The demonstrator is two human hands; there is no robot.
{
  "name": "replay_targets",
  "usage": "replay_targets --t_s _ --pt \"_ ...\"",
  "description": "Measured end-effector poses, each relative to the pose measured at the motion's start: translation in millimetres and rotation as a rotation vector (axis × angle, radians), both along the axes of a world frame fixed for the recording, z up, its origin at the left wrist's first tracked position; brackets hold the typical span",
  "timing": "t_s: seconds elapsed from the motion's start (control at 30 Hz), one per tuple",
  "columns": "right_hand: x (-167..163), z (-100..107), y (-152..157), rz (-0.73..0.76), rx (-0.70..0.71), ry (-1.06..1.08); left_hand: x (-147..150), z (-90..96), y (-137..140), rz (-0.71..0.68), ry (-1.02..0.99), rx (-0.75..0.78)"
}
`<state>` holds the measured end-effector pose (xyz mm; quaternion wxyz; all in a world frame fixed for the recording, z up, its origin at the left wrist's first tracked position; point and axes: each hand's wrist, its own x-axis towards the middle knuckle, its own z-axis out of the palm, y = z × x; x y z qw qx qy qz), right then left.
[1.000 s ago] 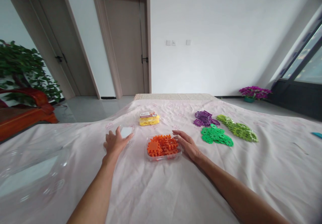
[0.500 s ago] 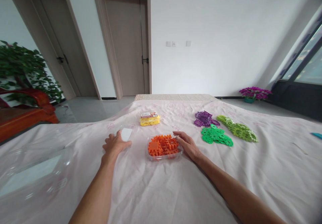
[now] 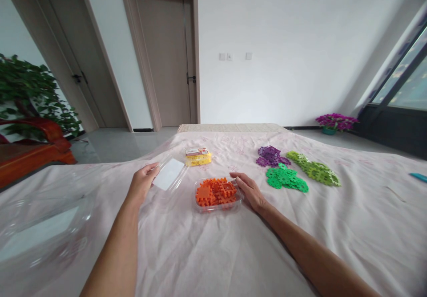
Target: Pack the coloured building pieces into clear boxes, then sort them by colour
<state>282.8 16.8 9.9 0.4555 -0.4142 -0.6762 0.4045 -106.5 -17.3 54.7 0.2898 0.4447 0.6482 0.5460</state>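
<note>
My left hand pinches the left edge of a clear plastic lid with a white label on it, held tilted above the cloth. To its right sits a clear plastic box filled with orange toothed building pieces. My right hand rests against the right side of that box, fingers stretched along its far right corner. Just behind the lid stands a closed clear box of yellow pieces with a printed label.
On the right lie piles of purple pieces, green discs and lime-green pieces. More clear plastic packaging is at the left. A blue item lies at the right edge. A pink-white cloth covers the table.
My left hand has gripped the lid by its left edge and raised it, turning its labelled face into view. My right hand stays at the box of orange pieces.
</note>
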Motion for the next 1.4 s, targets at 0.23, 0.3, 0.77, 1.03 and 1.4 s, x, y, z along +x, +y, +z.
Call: replay_targets --t_s 0.23,0.3,0.77,1.03,1.4 --pt "0 3 -3 -0.004 -0.026 0.017 66 22.9 -8 -0.453 -0.102 -0.076" --pt "-1 4 -5 0.012 -0.027 0.012 87 16.0 -5 -0.514 -0.060 -0.067" --pt "1 6 -4 0.015 0.088 -0.124 119 -14.0 25 -0.428 0.280 0.014" --pt "0 6 -2 -0.005 0.098 -0.128 128 -12.6 38 -0.444 0.382 0.029" --pt "1 10 -2 -0.039 0.013 -0.192 134 -27.5 43 -0.513 0.303 0.019"
